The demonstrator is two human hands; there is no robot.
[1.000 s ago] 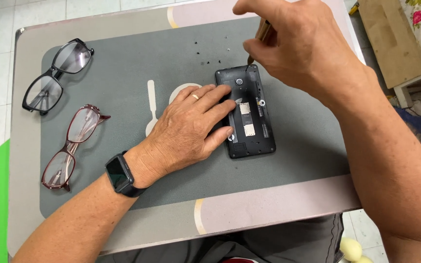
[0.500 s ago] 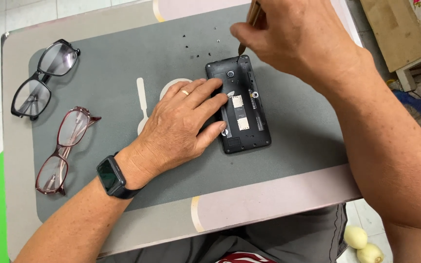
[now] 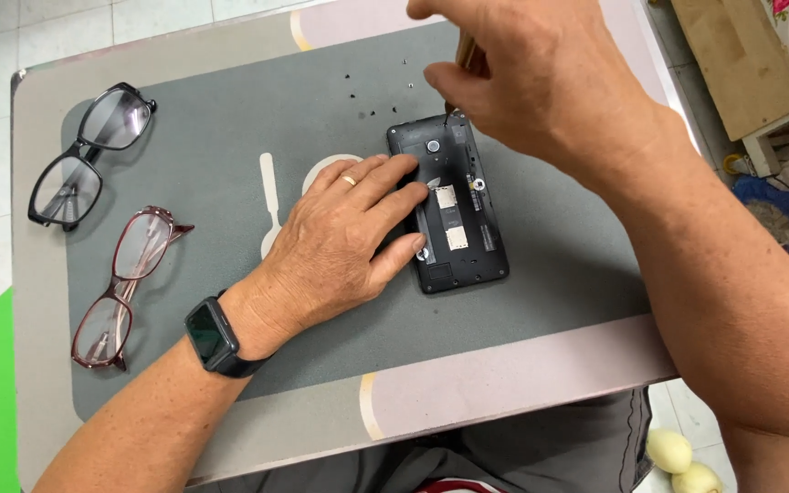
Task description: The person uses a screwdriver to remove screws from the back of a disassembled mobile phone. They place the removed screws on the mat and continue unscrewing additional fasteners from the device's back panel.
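Opened phone (image 3: 457, 215), back cover off, lies flat on grey mat (image 3: 550, 274) under both hands. Left hand (image 3: 344, 242) rests palm down, fingers spread across the phone's near-left edge, pinning it. Right hand (image 3: 527, 78) above the phone's top end, fingers closed around a screwdriver (image 3: 468, 59), tip touching the top edge. Small screws (image 3: 358, 91) just left of right hand. White pry tool (image 3: 269, 196) beside left hand's knuckles. Two glasses (image 3: 93, 155) well left of the left wrist, one black, one red (image 3: 125, 288). Watch (image 3: 212, 338) on left wrist.
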